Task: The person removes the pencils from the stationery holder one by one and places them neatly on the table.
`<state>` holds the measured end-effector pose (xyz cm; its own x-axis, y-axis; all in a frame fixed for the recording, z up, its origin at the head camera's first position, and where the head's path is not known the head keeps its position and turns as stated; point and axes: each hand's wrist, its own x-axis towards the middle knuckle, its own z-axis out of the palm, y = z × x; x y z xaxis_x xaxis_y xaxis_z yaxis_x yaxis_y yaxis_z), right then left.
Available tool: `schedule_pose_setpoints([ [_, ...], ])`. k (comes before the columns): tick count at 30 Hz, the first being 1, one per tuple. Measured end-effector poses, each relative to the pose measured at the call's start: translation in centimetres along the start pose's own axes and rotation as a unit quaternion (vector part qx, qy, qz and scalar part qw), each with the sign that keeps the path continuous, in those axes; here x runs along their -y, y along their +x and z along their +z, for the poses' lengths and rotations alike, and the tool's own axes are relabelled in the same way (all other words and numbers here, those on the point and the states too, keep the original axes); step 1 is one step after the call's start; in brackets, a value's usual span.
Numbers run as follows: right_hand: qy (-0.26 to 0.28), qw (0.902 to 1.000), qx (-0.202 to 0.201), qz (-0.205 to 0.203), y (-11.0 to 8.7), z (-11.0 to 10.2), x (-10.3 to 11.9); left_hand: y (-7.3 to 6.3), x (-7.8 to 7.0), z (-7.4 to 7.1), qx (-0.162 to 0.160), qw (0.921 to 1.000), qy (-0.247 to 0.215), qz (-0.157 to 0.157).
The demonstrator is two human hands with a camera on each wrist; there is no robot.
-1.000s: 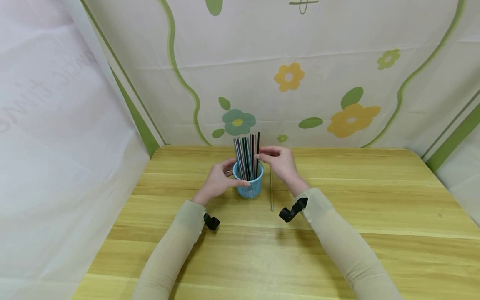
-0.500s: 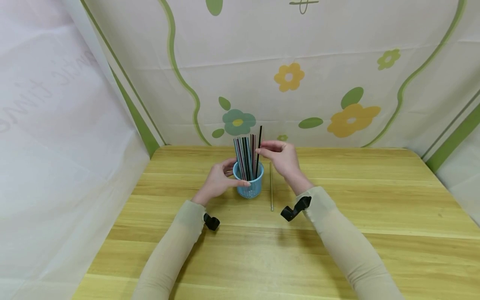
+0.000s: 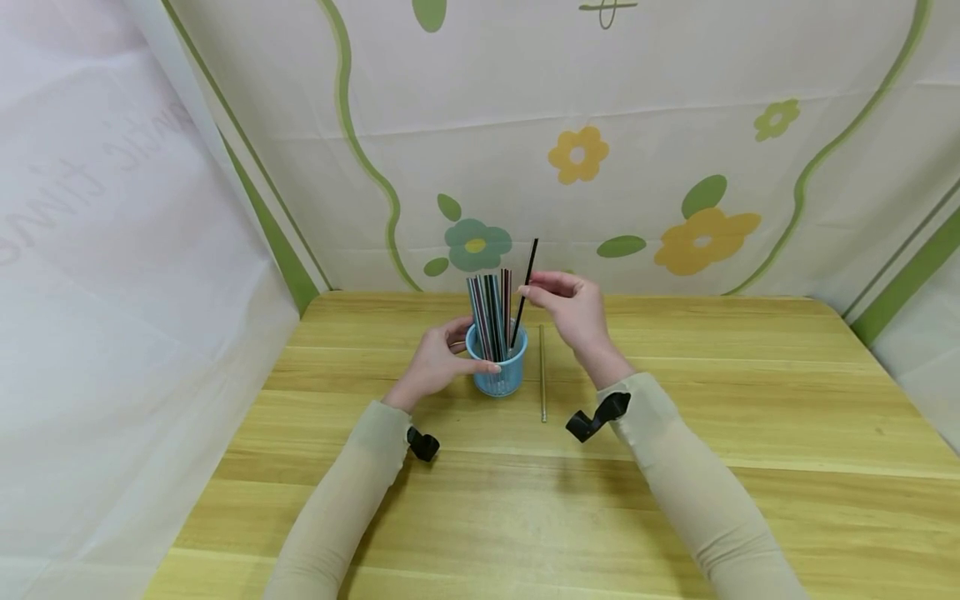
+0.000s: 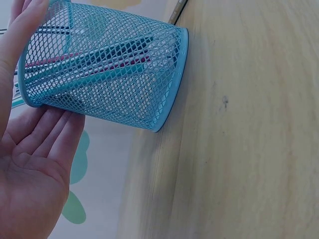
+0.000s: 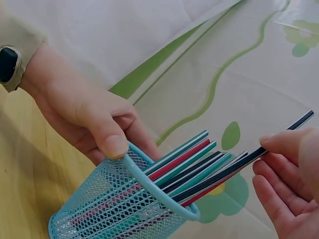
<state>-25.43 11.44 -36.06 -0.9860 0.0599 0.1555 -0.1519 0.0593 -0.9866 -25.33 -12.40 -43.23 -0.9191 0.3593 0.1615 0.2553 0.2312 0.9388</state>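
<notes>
The left forearm (image 3: 337, 504) and right forearm (image 3: 693, 479) slant inward from the near side, the left hand (image 3: 433, 363) gripping with thumb (image 3: 477, 367) parted from fingers (image 4: 60, 134), the right hand (image 3: 576, 313), slightly farther, pinching.

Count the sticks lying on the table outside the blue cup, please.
1: a gold-coloured stick, lying on the table just right of the blue mesh cup. Another could be hidden behind the cup.
</notes>
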Motion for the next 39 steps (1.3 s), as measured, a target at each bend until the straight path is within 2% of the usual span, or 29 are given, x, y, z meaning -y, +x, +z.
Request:
schedule_pose_setpoints([
  [10, 0.065, 0.9973, -0.029, -0.020, 0.4, -1.0, 0.9, 0.0, 0.2, -0.1, 0.003, 1.0000, -0.005, 0.006],
  [20, 0.140, 0.9874, -0.047, -0.057, 0.4, -2.0, 2.2, 0.0, 0.0, -0.1, 0.003, 0.9999, -0.010, 0.001],
  [29, 0.153, 0.9834, -0.067, -0.070, 0.2, -3.2, 2.8, -0.1, 0.1, -0.1, 0.003, 1.0000, -0.001, -0.004],
  [39, 0.150, 0.9819, -0.082, -0.081, 0.2, -4.8, 2.0, 0.0, 0.1, -0.1, 0.003, 0.9999, -0.011, -0.004],
])
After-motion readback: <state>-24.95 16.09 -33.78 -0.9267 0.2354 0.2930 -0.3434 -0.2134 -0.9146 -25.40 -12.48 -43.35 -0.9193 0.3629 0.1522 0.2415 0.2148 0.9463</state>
